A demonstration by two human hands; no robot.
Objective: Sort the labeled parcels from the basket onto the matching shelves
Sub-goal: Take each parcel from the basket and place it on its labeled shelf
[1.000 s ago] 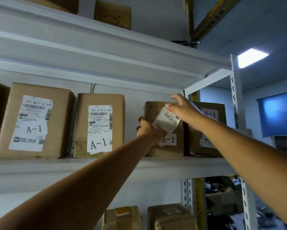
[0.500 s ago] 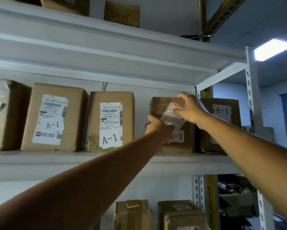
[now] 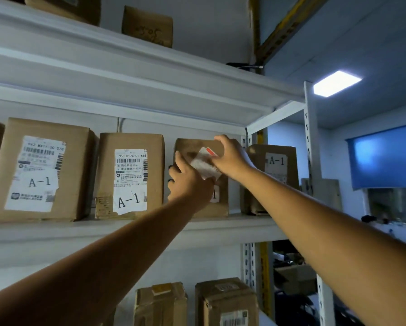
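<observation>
A brown cardboard parcel (image 3: 198, 147) stands on the middle white shelf (image 3: 126, 229), third in a row of boxes marked A-1. Its white shipping label (image 3: 204, 167) hangs loose and crumpled on the front. My left hand (image 3: 190, 184) grips the parcel's left edge, fingers curled round the side and thumb up on the front. My right hand (image 3: 230, 158) holds the upper right corner, fingers over the top and thumb on the label. The hands hide most of the parcel's A-1 mark.
Two A-1 boxes (image 3: 39, 170) (image 3: 131, 175) stand to the left and another A-1 box (image 3: 272, 175) to the right across a narrow gap. More boxes (image 3: 225, 302) sit on the shelf below and a box (image 3: 148, 27) on the one above. A perforated upright post (image 3: 311, 137) bounds the right side.
My right hand has moved from the front label up to the parcel's top right corner. The parcel now stands slightly further left, apart from the right-hand box. The view has shifted.
</observation>
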